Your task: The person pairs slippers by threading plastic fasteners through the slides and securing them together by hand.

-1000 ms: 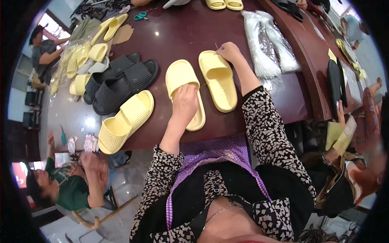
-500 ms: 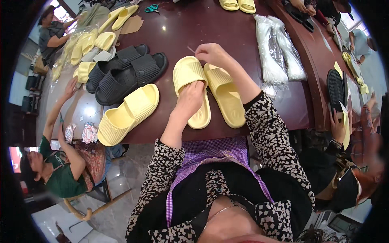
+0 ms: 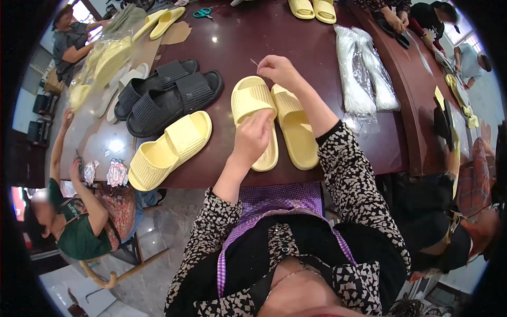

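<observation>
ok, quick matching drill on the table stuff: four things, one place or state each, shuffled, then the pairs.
Things:
1. left hand
2. right hand
3. black slippers
4. scissors

Places or states:
A. far edge of the table, teal handles
B. resting on the left slipper of the yellow pair
C. lying left of that pair
D. raised above the slipper toes, pinching something thin

Pairs: 1-B, 2-D, 3-C, 4-A

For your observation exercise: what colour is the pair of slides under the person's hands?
Pale yellow slides, seen best in the head view.
</observation>
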Demonstrator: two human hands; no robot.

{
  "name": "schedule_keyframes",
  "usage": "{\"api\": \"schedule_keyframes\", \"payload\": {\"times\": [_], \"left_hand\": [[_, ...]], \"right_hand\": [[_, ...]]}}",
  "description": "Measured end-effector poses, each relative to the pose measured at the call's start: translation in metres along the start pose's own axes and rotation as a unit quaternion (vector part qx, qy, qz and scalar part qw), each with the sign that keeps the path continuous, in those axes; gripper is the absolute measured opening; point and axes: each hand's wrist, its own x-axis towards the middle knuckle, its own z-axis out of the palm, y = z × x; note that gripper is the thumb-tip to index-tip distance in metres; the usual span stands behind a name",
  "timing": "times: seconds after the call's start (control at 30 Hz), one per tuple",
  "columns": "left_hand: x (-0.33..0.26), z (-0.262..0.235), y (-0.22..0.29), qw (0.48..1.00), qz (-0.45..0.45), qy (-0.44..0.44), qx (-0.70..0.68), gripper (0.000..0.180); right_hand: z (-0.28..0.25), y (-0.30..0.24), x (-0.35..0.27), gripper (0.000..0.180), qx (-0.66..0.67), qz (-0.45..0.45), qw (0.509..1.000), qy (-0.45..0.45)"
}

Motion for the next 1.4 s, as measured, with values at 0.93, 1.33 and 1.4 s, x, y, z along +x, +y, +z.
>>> {"api": "schedule_keyframes", "payload": {"times": [0.93,1.33,1.4], "left_hand": [[0.066,0.026,-0.008,0.847,-0.343,0.033,-0.406,0.009],[0.062,0.031,-0.007,0.842,-0.347,0.079,-0.406,0.005],[0.062,0.034,-0.005,0.860,-0.334,0.097,-0.372,0.006]], "right_hand": [[0.003,-0.001,-0.090,0.010,0.076,-0.062,0.977,0.190],[0.004,-0.005,-0.091,0.007,0.012,-0.105,0.975,0.197],[0.004,-0.005,-0.091,0.007,0.005,-0.113,0.974,0.196]]}}
